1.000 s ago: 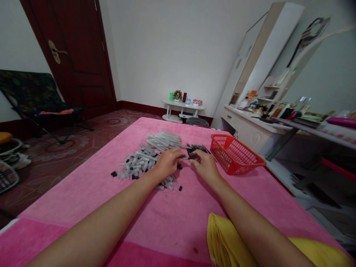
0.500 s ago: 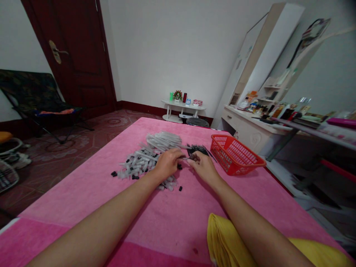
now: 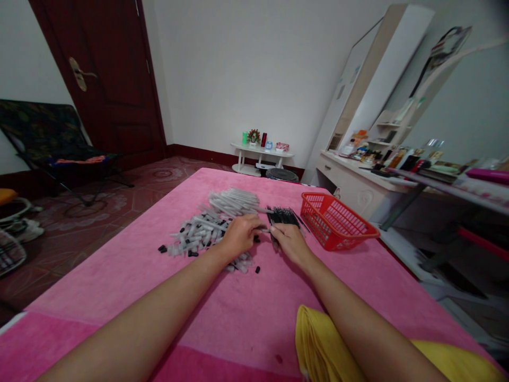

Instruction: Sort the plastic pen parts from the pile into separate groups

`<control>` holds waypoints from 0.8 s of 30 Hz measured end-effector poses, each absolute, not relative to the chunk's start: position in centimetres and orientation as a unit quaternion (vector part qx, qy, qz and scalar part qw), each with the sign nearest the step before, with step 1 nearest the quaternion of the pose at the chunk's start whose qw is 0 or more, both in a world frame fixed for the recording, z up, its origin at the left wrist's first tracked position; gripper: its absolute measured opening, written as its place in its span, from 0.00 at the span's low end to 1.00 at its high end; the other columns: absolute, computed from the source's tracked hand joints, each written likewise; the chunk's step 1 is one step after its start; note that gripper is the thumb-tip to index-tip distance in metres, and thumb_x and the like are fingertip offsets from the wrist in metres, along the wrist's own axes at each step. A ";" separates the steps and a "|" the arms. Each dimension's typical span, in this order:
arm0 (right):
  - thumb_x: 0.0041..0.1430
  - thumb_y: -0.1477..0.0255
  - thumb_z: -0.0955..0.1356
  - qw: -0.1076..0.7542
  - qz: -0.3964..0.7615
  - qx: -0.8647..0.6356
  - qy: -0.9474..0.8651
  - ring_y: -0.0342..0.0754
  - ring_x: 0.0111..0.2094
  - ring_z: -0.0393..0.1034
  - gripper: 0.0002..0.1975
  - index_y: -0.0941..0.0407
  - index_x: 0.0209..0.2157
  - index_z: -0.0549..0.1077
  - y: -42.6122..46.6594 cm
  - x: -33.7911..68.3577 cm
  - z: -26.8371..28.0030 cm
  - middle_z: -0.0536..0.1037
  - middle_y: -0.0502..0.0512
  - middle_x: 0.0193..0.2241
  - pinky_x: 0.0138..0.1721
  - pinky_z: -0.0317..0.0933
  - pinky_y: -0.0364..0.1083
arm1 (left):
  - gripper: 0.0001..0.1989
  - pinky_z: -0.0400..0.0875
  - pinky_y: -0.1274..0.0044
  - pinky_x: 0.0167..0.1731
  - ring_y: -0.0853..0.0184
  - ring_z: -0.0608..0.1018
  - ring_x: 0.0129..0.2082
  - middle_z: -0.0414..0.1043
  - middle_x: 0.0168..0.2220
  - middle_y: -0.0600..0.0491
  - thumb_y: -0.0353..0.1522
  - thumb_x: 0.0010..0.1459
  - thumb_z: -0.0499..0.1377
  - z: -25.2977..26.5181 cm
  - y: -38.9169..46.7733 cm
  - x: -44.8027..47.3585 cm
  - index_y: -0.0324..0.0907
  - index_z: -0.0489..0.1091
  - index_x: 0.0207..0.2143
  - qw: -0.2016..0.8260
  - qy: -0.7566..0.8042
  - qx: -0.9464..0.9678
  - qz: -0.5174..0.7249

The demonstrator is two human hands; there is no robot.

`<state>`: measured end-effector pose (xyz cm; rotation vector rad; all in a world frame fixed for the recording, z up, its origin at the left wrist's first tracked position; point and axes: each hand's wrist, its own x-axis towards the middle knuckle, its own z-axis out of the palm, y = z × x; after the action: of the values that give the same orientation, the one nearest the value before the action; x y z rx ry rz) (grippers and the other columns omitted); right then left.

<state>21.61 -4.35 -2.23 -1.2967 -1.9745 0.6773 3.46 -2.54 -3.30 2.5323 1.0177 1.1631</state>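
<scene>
My left hand (image 3: 242, 234) is closed, pinching one end of a slim pale pen part (image 3: 263, 229). The fingers of my right hand (image 3: 291, 241) close on its other end, and the two hands almost meet; most of the part is hidden by the fingers. Under and beside my left hand lies a loose heap of translucent pen caps (image 3: 199, 232) mixed with small black plugs. Behind it is a stack of clear pen barrels (image 3: 234, 201). Thin black pen refills (image 3: 283, 214) lie in a bundle just beyond my right hand.
A red plastic basket (image 3: 338, 245) stands on the pink cloth (image 3: 238, 318), right of the refills. A folded yellow cloth (image 3: 324, 339) lies under my right forearm. One black plug (image 3: 258, 269) sits apart, nearer me. A cluttered dressing table (image 3: 358, 180) is at the right.
My right hand has turned over, its fingers now pointing downward with the back of the hand more visible. My left hand has stayed almost still.
</scene>
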 end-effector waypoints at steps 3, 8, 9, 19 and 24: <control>0.60 0.60 0.57 0.345 0.316 -0.504 -0.726 0.41 0.13 0.60 0.21 0.57 0.20 0.65 -4.4 21.6 -2.4 0.67 0.48 0.12 0.16 0.52 0.39 | 0.11 0.68 0.76 0.39 0.65 0.74 0.37 0.73 0.33 0.49 0.23 0.53 0.55 -3.4 -2.5 3.5 0.41 0.74 0.36 0.086 0.339 0.850 0.394; 0.58 0.61 0.62 0.386 0.282 -0.479 -0.736 0.40 0.15 0.64 0.14 0.57 0.26 0.66 -4.3 21.4 -2.5 0.69 0.47 0.16 0.18 0.56 0.38 | 0.10 0.68 0.75 0.38 0.65 0.74 0.37 0.73 0.33 0.49 0.24 0.55 0.55 -3.3 -2.5 3.4 0.41 0.74 0.36 0.085 0.345 0.841 0.408; 0.59 0.60 0.60 0.381 0.290 -0.482 -0.734 0.40 0.15 0.63 0.16 0.57 0.24 0.65 -4.4 21.4 -2.5 0.68 0.47 0.15 0.17 0.55 0.39 | 0.10 0.68 0.75 0.38 0.65 0.74 0.37 0.73 0.33 0.49 0.24 0.55 0.55 -3.2 -2.5 3.4 0.41 0.74 0.36 0.085 0.343 0.843 0.406; 0.59 0.60 0.60 0.384 0.302 -0.490 -0.722 0.40 0.14 0.63 0.18 0.57 0.22 0.64 -4.5 21.2 -2.1 0.68 0.48 0.15 0.17 0.57 0.39 | 0.11 0.68 0.75 0.39 0.65 0.74 0.38 0.73 0.33 0.49 0.24 0.54 0.54 -3.2 -2.4 3.2 0.41 0.75 0.36 0.089 0.349 0.837 0.412; 0.56 0.61 0.63 0.407 0.294 -0.481 -0.719 0.41 0.16 0.65 0.13 0.57 0.28 0.67 -4.3 21.3 -2.4 0.70 0.47 0.18 0.17 0.58 0.39 | 0.11 0.68 0.74 0.39 0.65 0.74 0.38 0.73 0.34 0.49 0.24 0.54 0.55 -3.3 -2.3 3.2 0.41 0.74 0.37 0.093 0.348 0.839 0.408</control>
<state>21.31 -4.35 -2.38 -1.2120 -1.8133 0.7420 3.20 -2.31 -3.28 2.4903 1.0326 1.2111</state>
